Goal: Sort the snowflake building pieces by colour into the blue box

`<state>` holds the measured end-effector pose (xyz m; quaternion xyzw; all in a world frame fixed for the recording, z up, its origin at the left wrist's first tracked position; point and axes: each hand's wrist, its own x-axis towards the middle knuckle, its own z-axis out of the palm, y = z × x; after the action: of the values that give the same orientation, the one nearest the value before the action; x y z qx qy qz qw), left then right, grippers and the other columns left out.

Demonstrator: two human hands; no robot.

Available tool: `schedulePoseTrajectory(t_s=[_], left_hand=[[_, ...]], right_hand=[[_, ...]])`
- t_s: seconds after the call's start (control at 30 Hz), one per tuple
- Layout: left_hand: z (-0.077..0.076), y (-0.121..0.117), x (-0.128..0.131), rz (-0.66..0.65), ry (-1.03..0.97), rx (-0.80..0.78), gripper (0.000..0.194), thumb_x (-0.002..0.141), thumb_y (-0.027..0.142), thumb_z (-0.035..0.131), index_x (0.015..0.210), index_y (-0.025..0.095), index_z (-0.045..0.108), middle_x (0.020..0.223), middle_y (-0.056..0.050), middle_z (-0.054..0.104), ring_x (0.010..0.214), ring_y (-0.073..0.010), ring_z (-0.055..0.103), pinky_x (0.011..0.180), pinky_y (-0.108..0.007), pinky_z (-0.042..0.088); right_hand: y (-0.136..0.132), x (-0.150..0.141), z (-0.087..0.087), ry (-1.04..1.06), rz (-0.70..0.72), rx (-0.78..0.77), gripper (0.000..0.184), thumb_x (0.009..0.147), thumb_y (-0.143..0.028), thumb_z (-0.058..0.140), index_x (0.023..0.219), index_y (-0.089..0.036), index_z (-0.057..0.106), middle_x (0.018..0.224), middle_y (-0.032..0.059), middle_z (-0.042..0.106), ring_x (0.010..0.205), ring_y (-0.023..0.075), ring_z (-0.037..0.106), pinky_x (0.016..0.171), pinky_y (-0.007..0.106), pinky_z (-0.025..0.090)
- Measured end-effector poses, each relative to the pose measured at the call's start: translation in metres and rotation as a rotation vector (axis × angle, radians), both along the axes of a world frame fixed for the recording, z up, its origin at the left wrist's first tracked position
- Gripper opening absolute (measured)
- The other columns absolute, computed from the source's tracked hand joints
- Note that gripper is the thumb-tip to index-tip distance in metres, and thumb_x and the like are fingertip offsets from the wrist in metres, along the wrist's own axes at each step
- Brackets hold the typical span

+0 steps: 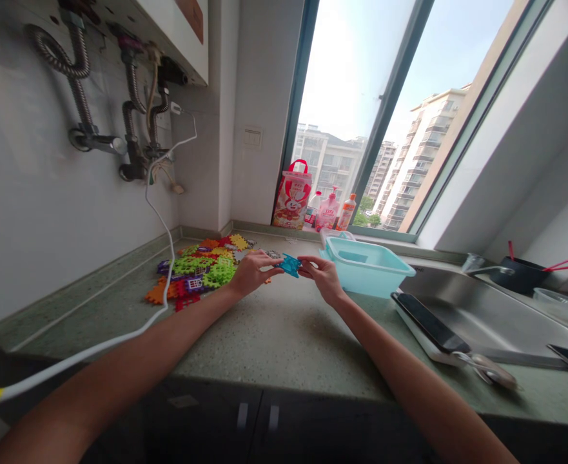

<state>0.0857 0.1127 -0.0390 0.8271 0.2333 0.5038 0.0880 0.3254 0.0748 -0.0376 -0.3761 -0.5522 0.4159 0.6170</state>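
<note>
Both my arms reach out over a green speckled countertop (274,335). My left hand (253,270) and my right hand (323,276) pinch the two ends of a small blue plastic building piece (291,264), held just above the counter. To the left of my left hand lies a heap of colourful interlocking plastic pieces (199,270), orange, green, yellow, red and purple. A light blue plastic basin (365,265) stands right behind my right hand.
A steel sink (477,309) is at the right, with a black-and-white board (429,328) and a knife along its near edge. A white cable (160,232) hangs from the wall pipes across the counter. A red bag (292,196) and bottles (332,211) stand on the window sill.
</note>
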Motion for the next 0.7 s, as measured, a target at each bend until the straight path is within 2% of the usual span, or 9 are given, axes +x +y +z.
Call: schedulePoseTrajectory(t_s=[0.17,0.27,0.33,0.43,0.5,0.6,0.7], left_hand=[[0.001,-0.002,-0.002,-0.001,0.001,0.02,0.029,0.084,0.039,0.085,0.112,0.031,0.083,0.093,-0.006,0.08,0.089,-0.0247,0.069,0.095,-0.042,0.054],[0.002,-0.003,0.0,-0.016,-0.046,-0.062,0.031,0.082,0.039,0.087,0.11,0.029,0.082,0.098,-0.006,0.08,0.092,-0.0238,0.07,0.097,-0.041,0.055],[0.001,-0.004,0.005,-0.068,-0.144,-0.243,0.041,0.079,0.042,0.089,0.115,0.026,0.08,0.101,-0.007,0.08,0.09,-0.0226,0.072,0.093,-0.039,0.057],[0.0,-0.004,0.014,-0.249,-0.371,-0.68,0.069,0.069,0.048,0.095,0.127,0.02,0.071,0.101,-0.008,0.079,0.087,-0.0219,0.076,0.084,-0.036,0.06],[-0.002,-0.004,0.019,-0.376,-0.485,-0.928,0.074,0.061,0.05,0.099,0.121,0.017,0.071,0.101,-0.01,0.079,0.087,-0.0221,0.077,0.083,-0.034,0.061],[-0.004,-0.005,0.022,-0.451,-0.541,-1.097,0.064,0.055,0.048,0.102,0.103,0.014,0.075,0.102,-0.012,0.079,0.086,-0.0212,0.077,0.084,-0.032,0.061],[-0.003,-0.006,0.02,-0.437,-0.532,-1.141,0.06,0.058,0.046,0.101,0.103,0.014,0.078,0.104,-0.013,0.08,0.088,-0.0226,0.077,0.081,-0.032,0.061]], right_hand=[[-0.002,-0.001,0.002,0.01,0.005,-0.013,0.05,0.06,-0.057,0.094,0.091,-0.02,0.082,0.083,0.0052,0.08,0.077,0.0237,0.078,0.087,0.046,0.066],[-0.005,-0.003,0.006,-0.004,0.002,-0.002,0.049,0.061,-0.058,0.093,0.09,-0.02,0.082,0.082,0.0048,0.079,0.077,0.023,0.077,0.086,0.044,0.066],[-0.008,-0.004,0.009,-0.018,-0.005,0.014,0.047,0.062,-0.056,0.093,0.09,-0.02,0.081,0.083,0.0044,0.079,0.076,0.0221,0.076,0.085,0.043,0.065],[-0.013,-0.008,0.011,-0.021,-0.023,0.033,0.044,0.063,-0.053,0.093,0.091,-0.021,0.081,0.084,0.003,0.079,0.077,0.0207,0.076,0.088,0.043,0.064],[-0.015,-0.01,0.011,-0.004,-0.032,0.029,0.043,0.063,-0.051,0.094,0.091,-0.021,0.08,0.082,0.0021,0.079,0.078,0.0203,0.075,0.089,0.043,0.063],[-0.015,-0.013,0.008,0.014,-0.017,0.005,0.045,0.061,-0.052,0.094,0.09,-0.021,0.08,0.082,0.0026,0.078,0.081,0.0213,0.075,0.088,0.043,0.063],[-0.013,-0.014,0.005,0.023,0.014,-0.016,0.046,0.062,-0.055,0.094,0.088,-0.019,0.079,0.087,0.0046,0.078,0.085,0.0218,0.075,0.087,0.041,0.064]])
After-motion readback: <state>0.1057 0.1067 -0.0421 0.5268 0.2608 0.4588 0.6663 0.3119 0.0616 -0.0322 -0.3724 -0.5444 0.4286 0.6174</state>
